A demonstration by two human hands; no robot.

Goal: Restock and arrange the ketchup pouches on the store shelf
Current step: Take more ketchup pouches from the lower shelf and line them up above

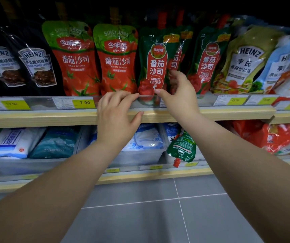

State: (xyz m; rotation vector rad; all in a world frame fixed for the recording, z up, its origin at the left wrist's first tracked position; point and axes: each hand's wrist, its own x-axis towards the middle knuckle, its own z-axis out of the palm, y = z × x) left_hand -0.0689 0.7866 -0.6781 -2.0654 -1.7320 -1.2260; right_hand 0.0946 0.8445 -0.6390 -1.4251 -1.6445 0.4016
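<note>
A green tomato ketchup pouch (pixel 154 67) stands at the front of the upper shelf (pixel 35 118), with more green pouches behind it (pixel 175 62) and to its right (pixel 207 64). My right hand (pixel 177 92) pinches the front pouch at its lower right edge, thumb on its face and fingers past its side. My left hand (pixel 118 111) rests with straight fingers on the clear price rail just left of that pouch. Two red-and-green ketchup pouches (pixel 77 62) (pixel 118 64) stand further left. One more green pouch (pixel 182 148) lies cap-down on the lower shelf.
Black Heinz pepper sauce pouches (pixel 33 65) stand at the left, and Heinz salad dressing pouches (pixel 244 62) lean at the right. Clear bins of white and blue bags (pixel 56 144) fill the lower shelf, with red bags (pixel 272 135) to the right. Grey tiled floor (pixel 158 207) lies below.
</note>
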